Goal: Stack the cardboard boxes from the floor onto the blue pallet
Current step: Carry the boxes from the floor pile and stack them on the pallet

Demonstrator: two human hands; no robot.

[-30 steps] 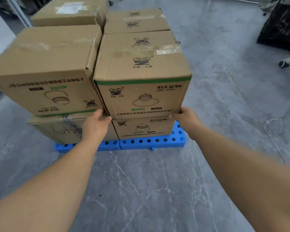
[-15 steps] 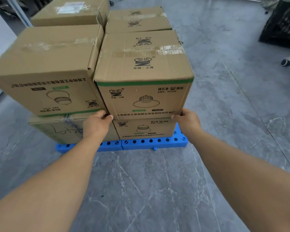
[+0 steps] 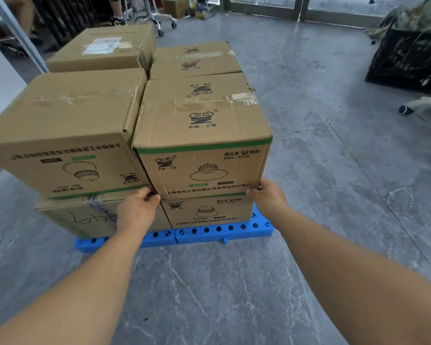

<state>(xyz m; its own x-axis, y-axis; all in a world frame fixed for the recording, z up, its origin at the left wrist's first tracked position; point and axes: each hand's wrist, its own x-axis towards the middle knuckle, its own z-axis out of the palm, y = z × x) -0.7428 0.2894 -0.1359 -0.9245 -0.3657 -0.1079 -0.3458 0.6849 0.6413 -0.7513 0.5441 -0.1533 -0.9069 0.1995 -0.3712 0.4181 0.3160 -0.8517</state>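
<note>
grey floor (image 3: 234,295) — hands under box (image 3: 202,145)

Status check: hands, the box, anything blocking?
Left hand and right hand grip the front-right top box at its bottom corners. Box sits on the lower box, on the blue pallet. No obstruction visible.

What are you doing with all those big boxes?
A person is stacking brown cardboard boxes on a flat blue plastic pallet on the grey floor. The left hand and right hand each grip a bottom corner of the front right upper box with the green stripe, which sits on a lower box. Beside it stands another upper box, and more are stacked behind.
</note>
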